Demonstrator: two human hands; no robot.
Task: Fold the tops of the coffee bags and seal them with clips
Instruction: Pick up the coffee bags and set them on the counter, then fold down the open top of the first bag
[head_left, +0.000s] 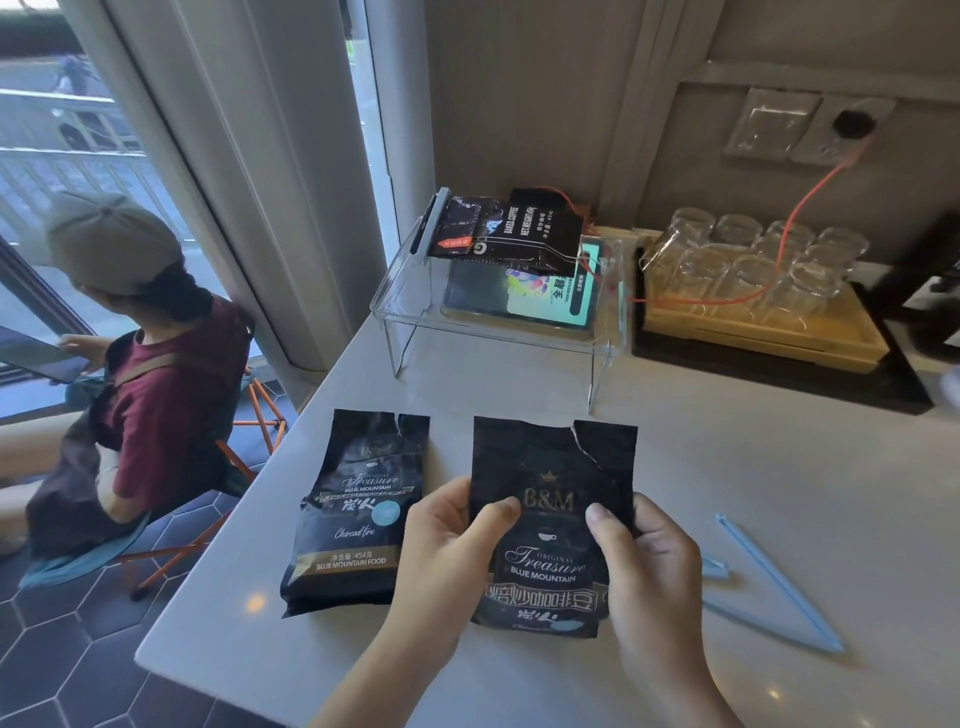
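Coffee bag, black foil with gold "B&M Treasure Blue Mountain" print (553, 519), stands at the near edge of the pale grey surface (727, 467), held up between both hands. The left hand (447, 540) pinches its left edge with the thumb across the front, and the right hand (641, 545) pinches the right edge the same way. The top of this bag is torn open, with a rip running down from the upper right, and it is not yet folded.

The step in hand looks like the start of the fold on this bag: it is gripped and squared, nothing creased so far. The next move calls for sliding the grip up toward the ragged top, rolling it down past the tear, then freeing one hand for a clip.

Counted: three coffee bags in all. The held one, a second black foil coffee bag (358, 509) lying just to its left with its top also torn and open, and a third black bag (511, 231) resting on a clear acrylic stand (410, 322) at the back. Two light blue plastic sealing clips show: one long one, opened into a V (774, 582), and another (714, 566) mostly hidden behind the right hand.
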